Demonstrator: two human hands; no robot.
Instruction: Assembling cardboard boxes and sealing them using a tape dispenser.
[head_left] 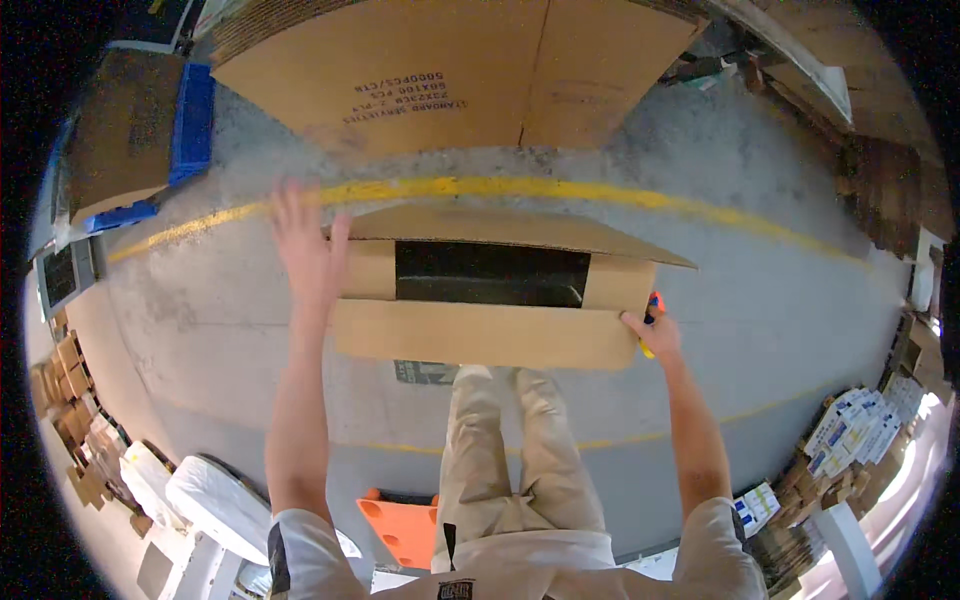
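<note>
In front of my legs is a cardboard box (pixel 485 335), its two long top flaps folded outward. Between the short end flaps, its dark inside shows. My right hand (pixel 656 332) is closed at the box's right end, the thumb lying on the near flap. That same hand also has a small orange, yellow and dark-blue tool (pixel 648 348) in it, mostly covered by the fingers, so its exact kind is unclear. By the box's left end, my left hand (pixel 308 245) is raised with fingers spread, slightly blurred and holding nothing. Its thumb is near the far flap's corner.
Beyond a yellow floor line (pixel 450 187) stands a large stack of flat cardboard (pixel 460 80). At the far left, a brown carton (pixel 125 125) rests by a blue crate (pixel 190 125). An orange object (pixel 400 525) lies near my left leg. Cardboard piles (pixel 885 190) line the right.
</note>
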